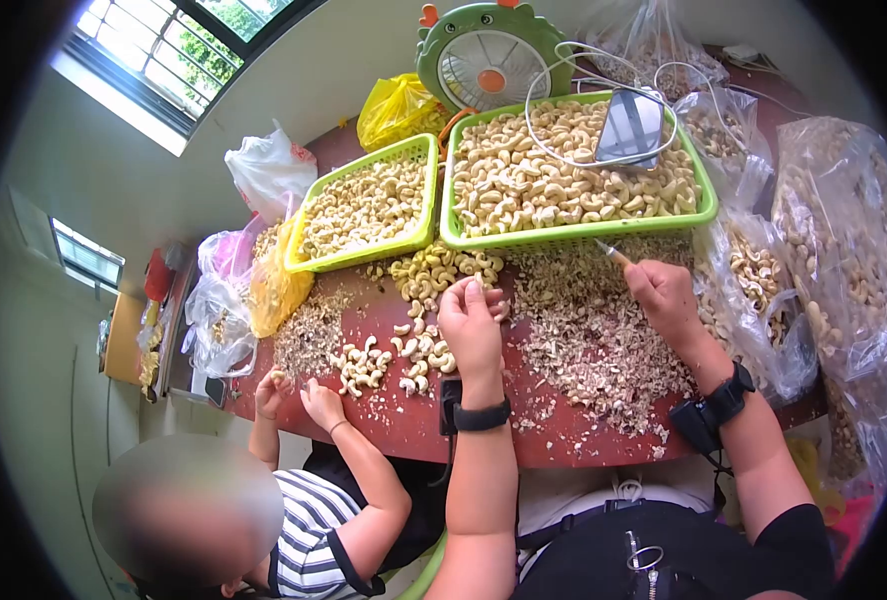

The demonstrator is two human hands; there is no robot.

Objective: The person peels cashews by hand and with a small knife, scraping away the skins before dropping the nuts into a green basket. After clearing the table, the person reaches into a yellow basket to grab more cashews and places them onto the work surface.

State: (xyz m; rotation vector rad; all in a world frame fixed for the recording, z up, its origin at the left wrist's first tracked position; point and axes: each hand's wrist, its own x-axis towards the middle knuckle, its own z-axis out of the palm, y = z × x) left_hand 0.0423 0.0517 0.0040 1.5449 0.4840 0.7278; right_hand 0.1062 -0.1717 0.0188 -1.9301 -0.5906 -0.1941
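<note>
My left hand [472, 308] is closed in a pinch on a cashew [479, 281], over the red table [444, 436]. To its right, my right hand [658, 292] is closed around a small knife [614, 254], its tip pointing up and left toward the green basket [579, 238]. That basket is full of cashews. Loose cashews [424, 352] lie left of and below my left hand. A broad heap of skin flakes [604, 350] spreads between and below my hands. Both wrists wear black bands.
Another person in a striped shirt [309, 515] works at left, hands near a smaller flake pile [314, 335]. A yellow-green basket [369, 205] of cashews, a green fan [489, 60], a phone [632, 128] with a white cable, and bags of cashews [834, 220] surround the work area.
</note>
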